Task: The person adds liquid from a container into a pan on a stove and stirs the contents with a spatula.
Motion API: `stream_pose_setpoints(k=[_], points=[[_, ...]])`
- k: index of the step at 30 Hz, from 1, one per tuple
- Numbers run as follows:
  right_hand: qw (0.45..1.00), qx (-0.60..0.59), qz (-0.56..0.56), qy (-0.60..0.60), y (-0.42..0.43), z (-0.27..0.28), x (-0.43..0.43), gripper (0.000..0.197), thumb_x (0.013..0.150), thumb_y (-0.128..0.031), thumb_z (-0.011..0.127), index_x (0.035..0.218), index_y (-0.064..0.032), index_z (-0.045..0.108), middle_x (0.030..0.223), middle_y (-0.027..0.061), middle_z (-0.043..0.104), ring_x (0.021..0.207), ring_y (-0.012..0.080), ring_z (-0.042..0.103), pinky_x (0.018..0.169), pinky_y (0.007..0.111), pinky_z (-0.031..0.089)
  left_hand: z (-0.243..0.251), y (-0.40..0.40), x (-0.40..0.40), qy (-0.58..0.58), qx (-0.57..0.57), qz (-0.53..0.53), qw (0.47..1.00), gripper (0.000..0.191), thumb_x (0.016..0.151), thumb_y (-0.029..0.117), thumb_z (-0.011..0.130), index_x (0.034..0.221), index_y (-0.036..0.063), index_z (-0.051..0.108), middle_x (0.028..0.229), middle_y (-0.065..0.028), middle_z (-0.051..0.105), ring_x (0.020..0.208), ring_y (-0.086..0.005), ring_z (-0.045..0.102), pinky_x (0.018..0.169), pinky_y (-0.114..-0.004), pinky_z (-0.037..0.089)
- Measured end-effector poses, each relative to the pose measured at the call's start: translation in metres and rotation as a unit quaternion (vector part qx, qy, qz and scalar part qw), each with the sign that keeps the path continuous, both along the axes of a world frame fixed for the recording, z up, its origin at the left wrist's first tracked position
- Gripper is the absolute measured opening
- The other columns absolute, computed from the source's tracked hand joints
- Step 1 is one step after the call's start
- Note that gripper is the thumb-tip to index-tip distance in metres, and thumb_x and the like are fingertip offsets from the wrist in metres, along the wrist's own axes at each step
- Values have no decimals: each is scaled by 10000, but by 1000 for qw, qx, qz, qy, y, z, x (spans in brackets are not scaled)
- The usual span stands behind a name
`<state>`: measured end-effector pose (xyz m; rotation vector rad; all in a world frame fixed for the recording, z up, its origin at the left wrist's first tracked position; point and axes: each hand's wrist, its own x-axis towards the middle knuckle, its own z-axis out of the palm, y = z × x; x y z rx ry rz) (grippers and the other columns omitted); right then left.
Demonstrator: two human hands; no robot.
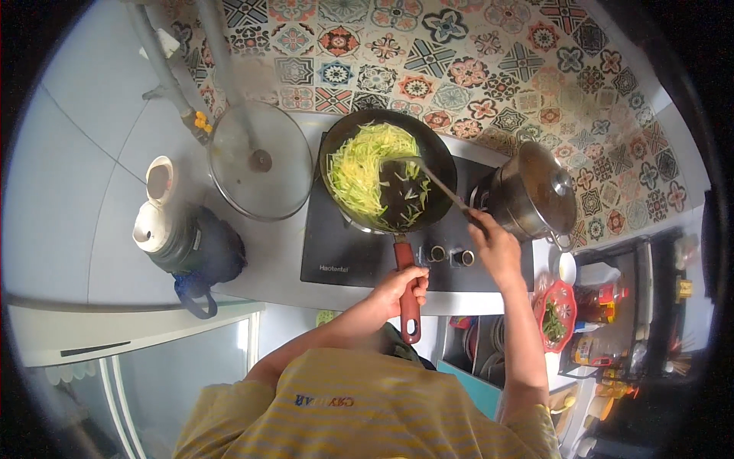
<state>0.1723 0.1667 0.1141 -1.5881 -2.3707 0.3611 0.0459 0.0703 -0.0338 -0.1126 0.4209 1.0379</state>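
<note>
A dark frying pan (438,201) sits on the left part of a black two-burner gas hob (367,267). My left hand (404,288) is closed around its red handle (408,315). Pale green and yellow vegetable shreds (358,172) are heaped along the pan's left and upper side, with a few loose bits at the right. My right hand (496,246) grips the dark handle of a metal spatula (440,183), whose blade rests among the shreds and is partly hidden by them.
A lidded steel pot (536,189) stands on the right burner. At the left are a glass lid (258,189) and a dark insulated container (192,235) with its cap flipped up. A red basket with green leaves (565,298) and a rack of bottles (608,310) stand at the right.
</note>
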Motion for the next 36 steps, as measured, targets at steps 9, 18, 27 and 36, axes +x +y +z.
stream_pose_setpoints(k=[9, 18, 27, 36], points=[[647, -586, -218, 437, 45, -54, -5, 171, 904, -278, 347, 1019, -153, 365, 567, 25, 388, 366, 32, 226, 288, 157, 160, 5, 2, 4, 20, 10, 0, 1000, 129, 761, 162, 584, 750, 53, 515, 616, -21, 493, 493, -116, 437, 475, -295, 397], [886, -392, -58, 240, -16, -21, -11, 380, 862, -357, 450, 1160, -123, 485, 639, 27, 509, 477, 66, 397, 423, 197, 329, 11, -2, 1, 24, 9, 18, 1000, 118, 769, 152, 570, 791, 51, 512, 631, -28, 492, 488, -115, 427, 472, -293, 388], [944, -233, 28, 232, -58, 17, 28, 298, 806, -131, 534, 1088, -33, 541, 908, 100, 603, 804, 118, 521, 747, 235, 403, 11, -3, 1, 23, 4, 11, 1000, 116, 765, 161, 576, 762, 69, 506, 616, -16, 485, 493, -100, 416, 476, -273, 371], [995, 5, 40, 91, -45, -23, -15, 255, 787, -249, 549, 1028, -174, 578, 750, 126, 606, 669, 300, 589, 582, 377, 457, 11, 1, -1, 26, -1, -6, 1000, 123, 754, 157, 584, 773, 58, 514, 608, -23, 488, 486, -113, 427, 469, -291, 382]])
